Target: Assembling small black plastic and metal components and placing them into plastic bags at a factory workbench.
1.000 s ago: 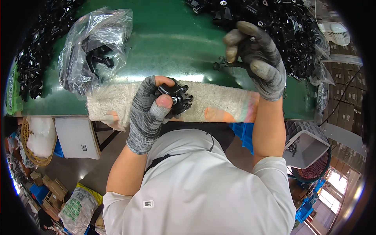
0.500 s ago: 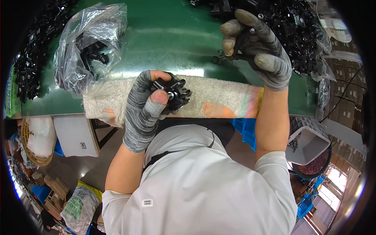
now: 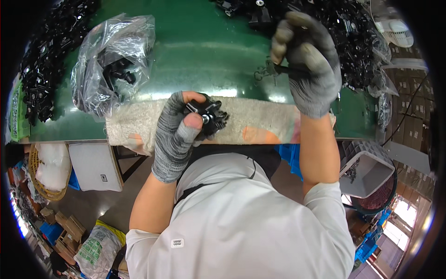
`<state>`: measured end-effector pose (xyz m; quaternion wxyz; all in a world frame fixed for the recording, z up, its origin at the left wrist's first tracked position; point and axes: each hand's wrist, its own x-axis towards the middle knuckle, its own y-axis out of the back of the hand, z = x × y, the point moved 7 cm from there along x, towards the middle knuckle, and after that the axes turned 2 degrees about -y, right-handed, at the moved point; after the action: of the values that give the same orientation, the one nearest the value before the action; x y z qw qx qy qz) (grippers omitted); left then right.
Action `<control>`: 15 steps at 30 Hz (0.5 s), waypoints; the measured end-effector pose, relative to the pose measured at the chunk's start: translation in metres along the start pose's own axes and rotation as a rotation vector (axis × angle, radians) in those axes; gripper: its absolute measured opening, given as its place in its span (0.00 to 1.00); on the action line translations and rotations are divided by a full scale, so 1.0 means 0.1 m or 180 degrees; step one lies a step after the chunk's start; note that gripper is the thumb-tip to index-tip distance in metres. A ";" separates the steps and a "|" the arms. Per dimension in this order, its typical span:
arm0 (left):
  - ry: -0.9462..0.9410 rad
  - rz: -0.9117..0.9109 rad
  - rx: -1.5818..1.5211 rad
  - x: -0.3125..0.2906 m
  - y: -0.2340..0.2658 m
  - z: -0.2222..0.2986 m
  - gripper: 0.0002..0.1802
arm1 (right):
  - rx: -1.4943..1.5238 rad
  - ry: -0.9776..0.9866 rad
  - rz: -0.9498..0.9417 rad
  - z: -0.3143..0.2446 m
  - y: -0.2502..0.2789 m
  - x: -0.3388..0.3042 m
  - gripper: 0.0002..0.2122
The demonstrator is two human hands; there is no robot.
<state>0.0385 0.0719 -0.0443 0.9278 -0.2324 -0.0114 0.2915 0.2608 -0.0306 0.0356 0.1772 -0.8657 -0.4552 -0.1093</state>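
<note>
My left hand, in a grey knit glove with bare fingertips, is closed around a cluster of black parts with a shiny metal pin among them. It hovers over the pale cloth along the table's near edge. My right hand, also gloved in grey, is at the far right beside a heap of black parts. Its fingers curl inward, smeared by motion. A dark elongated piece shows between fingers and palm; its kind is unclear. Left of these fingers, small dark parts show on the green table.
A clear plastic bag with black parts inside lies on the table's left side. Beyond it is another heap of black parts. Below the table are a grey bin at right, a blue crate and a wicker basket at left.
My right hand has turned, its fingers curling in more over the dark piece. My left hand keeps its hold on the black parts. The whole view has shifted slightly.
</note>
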 end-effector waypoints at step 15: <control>0.0148 -0.0024 -0.0028 -0.05 -0.03 -0.01 0.30 | -0.0025 0.0517 0.0852 -0.12 0.05 -0.31 0.16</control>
<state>0.0360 0.0664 -0.0434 0.9279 -0.2432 0.0081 0.2825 0.2474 -0.0617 0.0350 0.2231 -0.9076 -0.3195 -0.1561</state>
